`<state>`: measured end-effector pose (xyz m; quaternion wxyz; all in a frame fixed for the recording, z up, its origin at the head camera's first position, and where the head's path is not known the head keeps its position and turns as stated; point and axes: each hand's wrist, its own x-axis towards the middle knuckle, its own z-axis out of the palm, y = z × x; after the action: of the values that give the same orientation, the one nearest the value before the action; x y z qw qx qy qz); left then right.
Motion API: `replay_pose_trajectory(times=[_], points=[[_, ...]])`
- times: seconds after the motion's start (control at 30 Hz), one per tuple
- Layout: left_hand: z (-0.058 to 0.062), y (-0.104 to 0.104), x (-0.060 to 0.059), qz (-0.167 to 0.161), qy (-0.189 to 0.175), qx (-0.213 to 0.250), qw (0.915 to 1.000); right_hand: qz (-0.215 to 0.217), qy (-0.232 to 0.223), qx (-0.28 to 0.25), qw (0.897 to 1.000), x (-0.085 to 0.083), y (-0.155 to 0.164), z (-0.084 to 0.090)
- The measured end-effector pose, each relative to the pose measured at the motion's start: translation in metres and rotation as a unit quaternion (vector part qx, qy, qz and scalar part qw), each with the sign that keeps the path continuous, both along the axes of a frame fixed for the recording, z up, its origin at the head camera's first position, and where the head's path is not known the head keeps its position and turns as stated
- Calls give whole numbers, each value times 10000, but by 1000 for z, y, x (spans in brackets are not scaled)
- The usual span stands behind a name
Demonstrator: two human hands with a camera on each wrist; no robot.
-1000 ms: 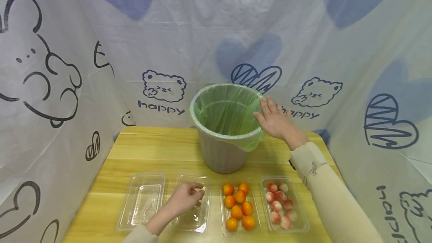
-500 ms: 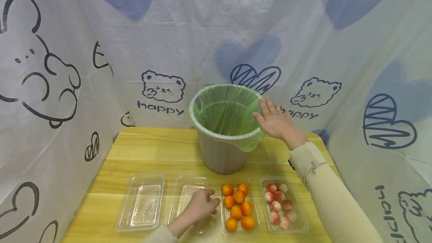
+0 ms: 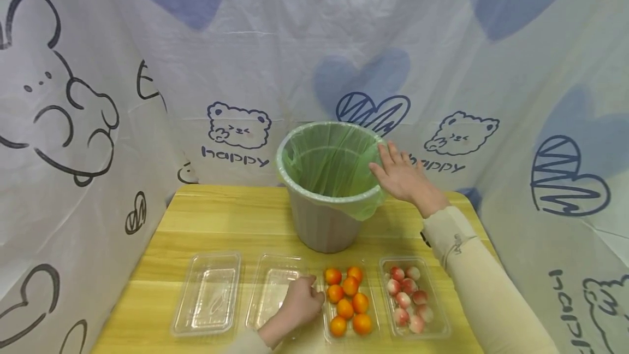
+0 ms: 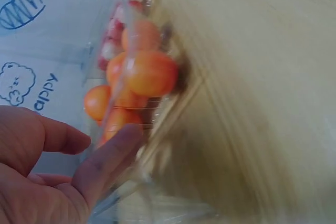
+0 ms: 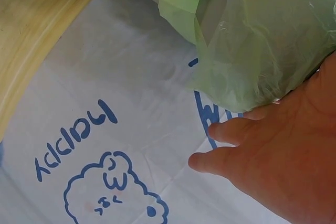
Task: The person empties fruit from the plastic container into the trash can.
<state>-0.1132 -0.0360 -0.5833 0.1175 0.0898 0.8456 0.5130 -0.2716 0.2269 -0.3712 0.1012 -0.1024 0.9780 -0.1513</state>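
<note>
My right hand (image 3: 400, 176) rests with straight fingers against the right rim of a grey bin (image 3: 324, 228) lined with a green plastic bag (image 3: 339, 163). The bag's loose edge hangs beside that hand (image 5: 283, 156) in the right wrist view. My left hand (image 3: 301, 302) is over the right side of a clear plastic tray (image 3: 270, 283), holding nothing, fingertips right at the neighbouring tray of small oranges (image 3: 345, 308). In the left wrist view its thumb and fingers are apart, and a fingertip overlaps the nearest orange (image 4: 118, 121).
Another clear tray (image 3: 187, 310) stands at the far left. On the right, a clear tray (image 3: 439, 316) holds several red-and-white round fruits (image 3: 403, 300). All stand on a wooden table (image 3: 226, 212), with printed white cloth (image 3: 295, 59) hanging behind and at both sides.
My left hand has moved right, from over the second tray to the edge of the tray of oranges. The right hand has stayed on the bin's rim.
</note>
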Motion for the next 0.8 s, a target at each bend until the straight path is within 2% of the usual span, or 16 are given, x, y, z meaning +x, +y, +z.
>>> replay_pose_trajectory(times=[0.1,0.27,0.4,0.67,0.8], points=[[-3,4,2,92,63,-172,9998,-8,-40,-21,10000,0,0,-1],[-4,6,5,216,-107,-87,9997,8,-22,-40,10000,-1,1,-1],[-7,7,4,187,-176,-73,9996,-2,-35,-65,10000,-2,1,-1],[-11,10,3,134,-743,661,9950,-24,-79,-93,9999,-2,1,-2],[-10,10,4,134,-869,862,9924,-29,-50,-122,9999,-2,1,-2]])
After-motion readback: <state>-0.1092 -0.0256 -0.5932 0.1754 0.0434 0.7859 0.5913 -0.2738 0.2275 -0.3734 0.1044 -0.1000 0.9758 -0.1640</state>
